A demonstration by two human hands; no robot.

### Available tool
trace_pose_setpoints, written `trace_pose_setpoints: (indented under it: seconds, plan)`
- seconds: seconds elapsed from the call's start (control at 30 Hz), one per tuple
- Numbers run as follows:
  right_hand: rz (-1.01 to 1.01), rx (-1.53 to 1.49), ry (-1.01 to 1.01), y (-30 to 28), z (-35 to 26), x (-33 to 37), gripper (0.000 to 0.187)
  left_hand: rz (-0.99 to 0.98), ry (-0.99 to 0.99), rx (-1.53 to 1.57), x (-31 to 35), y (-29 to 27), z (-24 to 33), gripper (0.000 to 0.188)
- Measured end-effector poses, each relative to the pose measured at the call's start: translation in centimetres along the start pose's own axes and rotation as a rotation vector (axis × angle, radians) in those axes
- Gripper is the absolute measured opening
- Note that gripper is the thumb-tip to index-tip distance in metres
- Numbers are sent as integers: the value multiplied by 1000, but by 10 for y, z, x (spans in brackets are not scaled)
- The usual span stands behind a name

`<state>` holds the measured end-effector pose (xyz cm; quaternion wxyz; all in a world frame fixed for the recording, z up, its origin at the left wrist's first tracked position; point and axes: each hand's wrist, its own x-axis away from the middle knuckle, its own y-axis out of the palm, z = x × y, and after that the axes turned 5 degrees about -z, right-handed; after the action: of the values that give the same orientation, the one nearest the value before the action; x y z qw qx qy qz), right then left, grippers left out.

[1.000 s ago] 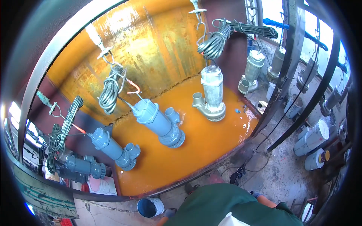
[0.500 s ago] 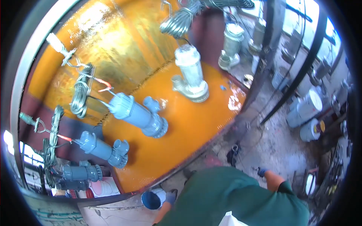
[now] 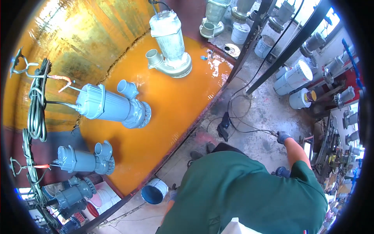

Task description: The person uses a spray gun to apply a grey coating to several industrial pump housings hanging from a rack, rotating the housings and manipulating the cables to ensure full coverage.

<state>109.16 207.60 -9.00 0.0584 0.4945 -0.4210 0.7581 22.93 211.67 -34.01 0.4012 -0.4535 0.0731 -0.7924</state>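
Observation:
My right hand, in a dark blue glove, is closed on a thin dark hose to the right of my body. The hose loops back over the floor past a crumpled black thing. At lower left, my gloved left hand is beside a pail of blue paint. My green sleeve and shirt cover part of that hand, and its fingers are too unclear to read. Two blue pumps hang on cables over an orange, paint-wet tray, and a pale grey pump is beyond them.
Dark posts rise at the right, with white buckets behind them. More pumps line the right side near a cluttered rack. Coiled cables hang at the left. A raised tray edge borders the floor.
The view has shifted, so the pumps and tray appear farther left and up. My right hand is stretched farther forward with the hose. The pail stays near my left hand.

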Motion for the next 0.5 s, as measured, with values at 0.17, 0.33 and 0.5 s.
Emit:
trace_pose_setpoints:
  seconds: [0.17, 0.33, 0.5]
  plan:
    - [144, -157, -151, -13, -76, -36, 39, 4, -155, 281, -16, -15, -10, 38]
    - [201, -566, -466, -24, -152, -107, 14, 268, -267, 353, -34, -24, 55, 34]
    - [351, -741, -826, -60, -222, -120, 21, 461, -126, 241, -74, -66, 216, 32]
